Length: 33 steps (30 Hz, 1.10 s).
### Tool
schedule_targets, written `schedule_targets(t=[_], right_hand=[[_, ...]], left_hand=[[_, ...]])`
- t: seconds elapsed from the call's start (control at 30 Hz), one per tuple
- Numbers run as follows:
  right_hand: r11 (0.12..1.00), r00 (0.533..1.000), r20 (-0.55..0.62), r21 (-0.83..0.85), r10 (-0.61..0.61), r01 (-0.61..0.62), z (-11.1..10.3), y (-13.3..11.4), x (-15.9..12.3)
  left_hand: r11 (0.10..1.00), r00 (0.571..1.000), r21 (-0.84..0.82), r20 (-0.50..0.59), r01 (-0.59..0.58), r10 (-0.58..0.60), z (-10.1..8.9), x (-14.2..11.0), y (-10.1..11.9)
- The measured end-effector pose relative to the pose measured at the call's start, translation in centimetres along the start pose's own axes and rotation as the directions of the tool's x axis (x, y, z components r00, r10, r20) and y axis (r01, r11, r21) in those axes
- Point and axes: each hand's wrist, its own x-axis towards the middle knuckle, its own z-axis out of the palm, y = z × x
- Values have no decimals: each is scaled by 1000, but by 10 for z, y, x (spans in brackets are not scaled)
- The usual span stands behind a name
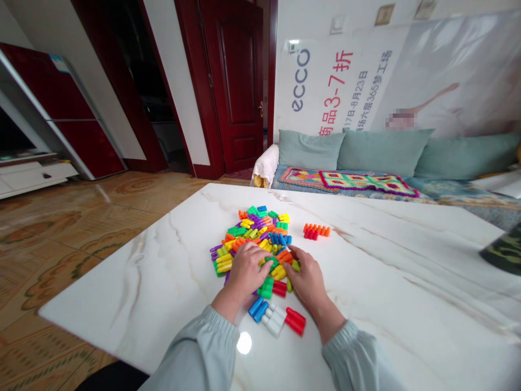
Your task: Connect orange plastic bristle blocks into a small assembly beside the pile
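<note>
A heap of colourful plastic building blocks (253, 233), each a row of joined tubes with pegs, lies on the white table in front of me. Over the heap's near side, my left hand (249, 267) curls its thumb and fingers about a green block (272, 263). My right hand (306, 274) comes from the other side, its thumb and index finger at an orange block (285, 256). Yellow blocks (279, 272) lie just below, between the hands. Nearer to me are a green block and a red block (279, 288) end to end. The fingers' undersides are hidden.
Closest to me, a blue block (258, 309), a white block (274, 319) and a red block (295, 321) form a row. Orange and red blocks (317, 231) sit apart at the right. The marble-patterned table (171, 271) stands before a sofa with green cushions (382, 152).
</note>
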Motion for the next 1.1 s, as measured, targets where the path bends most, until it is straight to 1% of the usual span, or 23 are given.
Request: schedule_targets(t=[0.13, 0.23, 0.3, 0.4, 0.5, 0.63, 0.73, 0.8, 0.93, 1.0, 1.1], right_hand=[[995, 1000, 18, 102, 5, -7, 1, -1, 0], [984, 999, -16, 173, 35, -31, 1, -3, 0], [961, 997, -52, 272, 56, -40, 0, -5, 0], [884, 995, -74, 466, 67, -25, -2, -10, -1], [789, 997, -59, 615, 48, -1, -4, -16, -2], [665, 997, -18, 746, 68, -32, -5, -20, -2], [597, 995, 14, 799, 102, -73, -4, -21, -2], [584, 994, 25, 808, 109, -85, -4, -20, -2], [592, 994, 39, 800, 103, -92, -4, -20, -3], [596, 995, 52, 798, 88, -94, -3, -21, -3], [640, 998, 48, 766, 44, -65, -4, -22, -3]], left_hand=[[1000, 1000, -2, 12, 4, -4, 1, 0, -1], [1000, 1000, 4, 17, 11, -12, 2, -1, -3], [1000, 1000, 3, 9, 22, -22, 2, -2, -3], [999, 999, -22, -1, 38, -38, 1, -2, -3], [998, 1000, -61, 6, 20, -19, 1, -3, -1], [996, 999, -88, 9, -36, 36, 2, -4, 0], [991, 1000, -131, 6, -24, 25, 2, -4, 1], [985, 1000, -170, -3, -14, 14, 0, -4, 4], [975, 1000, -221, 9, -13, 15, -4, -3, 8], [972, 1000, -235, 4, 2, -1, -4, -3, 8], [971, 999, -239, -27, 27, -34, -1, -4, 4]])
